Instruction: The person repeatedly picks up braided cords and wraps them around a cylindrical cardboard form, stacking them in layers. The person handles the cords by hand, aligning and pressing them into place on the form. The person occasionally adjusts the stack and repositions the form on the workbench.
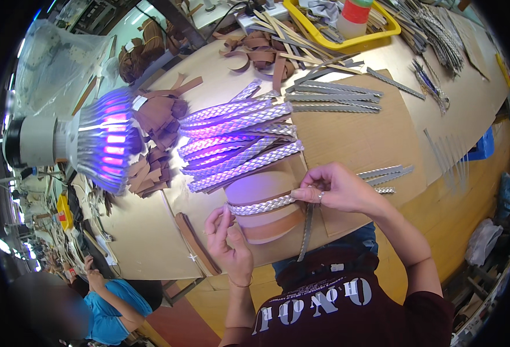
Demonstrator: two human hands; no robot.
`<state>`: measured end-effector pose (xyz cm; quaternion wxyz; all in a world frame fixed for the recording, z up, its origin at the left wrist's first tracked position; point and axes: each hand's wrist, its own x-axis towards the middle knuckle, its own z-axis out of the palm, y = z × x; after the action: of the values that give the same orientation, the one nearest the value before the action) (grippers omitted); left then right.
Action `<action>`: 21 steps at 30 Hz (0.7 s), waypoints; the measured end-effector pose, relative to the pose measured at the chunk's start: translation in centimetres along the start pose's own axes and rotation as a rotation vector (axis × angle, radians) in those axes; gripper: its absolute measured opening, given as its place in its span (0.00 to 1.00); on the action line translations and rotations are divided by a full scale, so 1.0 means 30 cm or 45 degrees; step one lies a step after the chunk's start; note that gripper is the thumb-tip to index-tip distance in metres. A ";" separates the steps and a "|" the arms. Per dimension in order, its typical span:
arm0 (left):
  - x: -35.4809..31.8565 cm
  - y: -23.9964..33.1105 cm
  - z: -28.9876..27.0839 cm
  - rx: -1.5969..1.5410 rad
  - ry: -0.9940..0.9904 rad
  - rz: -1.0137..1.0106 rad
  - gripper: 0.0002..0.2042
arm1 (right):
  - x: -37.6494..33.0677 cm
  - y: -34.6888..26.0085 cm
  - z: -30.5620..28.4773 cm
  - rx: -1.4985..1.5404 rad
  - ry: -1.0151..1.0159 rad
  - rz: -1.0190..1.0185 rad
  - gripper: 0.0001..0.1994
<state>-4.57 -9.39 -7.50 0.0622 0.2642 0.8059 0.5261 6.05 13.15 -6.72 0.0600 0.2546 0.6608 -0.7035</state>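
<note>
A silvery braided strap [263,205] lies across a curved tan form [258,182], with a brown edge showing along it. My left hand [229,240] is at the strap's left end, fingertips pinched against it. The strap's right end is between the thumb and fingers of my right hand [338,189], which wears a ring. A thin grey strip [307,231] hangs below the right hand toward the table's front edge. Nearer me on the form is a brown band [272,227]. Just beyond it, several braided straps [240,139] lie piled under purple light.
A large ribbed lamp [104,141] stands at the left. Brown strips [159,115] lie in bundles beside it. Grey strips [338,98] and a yellow tray [347,43] are farther back. Another person in a blue shirt [116,312] sits at lower left.
</note>
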 end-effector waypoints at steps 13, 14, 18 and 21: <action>-0.008 -0.010 -0.001 0.036 -0.004 0.057 0.18 | 0.020 0.086 0.049 0.186 0.105 0.039 0.23; -0.009 -0.011 0.001 0.028 0.000 0.057 0.18 | 0.021 0.088 0.050 0.183 0.131 0.034 0.23; -0.013 -0.017 0.018 0.057 0.031 0.110 0.18 | 0.024 0.099 0.059 0.186 0.203 0.028 0.24; -0.026 -0.013 0.020 0.031 0.031 0.027 0.19 | 0.020 0.111 0.071 0.198 0.198 0.125 0.23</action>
<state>-3.81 -9.40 -8.25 0.0435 0.2669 0.8101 0.5202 6.33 10.85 -9.99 0.0229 0.3443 0.5935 -0.7271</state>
